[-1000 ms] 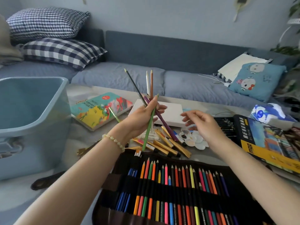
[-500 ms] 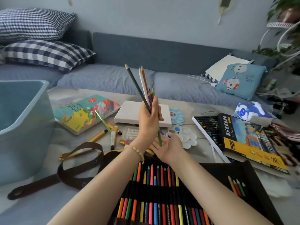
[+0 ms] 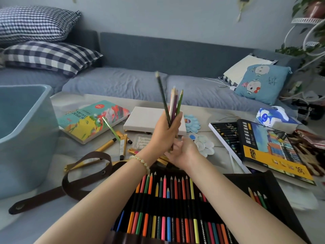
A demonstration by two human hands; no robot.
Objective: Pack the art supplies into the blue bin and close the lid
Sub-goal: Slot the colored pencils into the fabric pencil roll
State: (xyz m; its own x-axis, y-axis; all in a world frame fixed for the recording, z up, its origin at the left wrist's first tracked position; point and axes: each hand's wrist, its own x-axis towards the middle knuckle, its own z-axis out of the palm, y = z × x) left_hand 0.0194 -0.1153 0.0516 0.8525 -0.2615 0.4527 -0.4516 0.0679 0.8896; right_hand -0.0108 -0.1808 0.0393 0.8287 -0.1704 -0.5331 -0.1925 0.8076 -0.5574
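Above the unrolled pencil wrap [image 3: 274, 191], the left hand [image 3: 164, 132] has its grip clamped round a bundle of coloured pencils [image 3: 173, 103], tips up and nearly upright. The right hand [image 3: 184, 150] sits just beneath, fingers relaxed and apart, palm at the bundle's lower ends; whether it touches them cannot be told. Behind the hands lies a white canvas [image 3: 144, 118], with an oil pastel box [image 3: 274, 152] to the right. The blue bin [image 3: 35, 138] stands open-topped at far left, well apart from the pencils, near an acrylic colours box [image 3: 88, 122].
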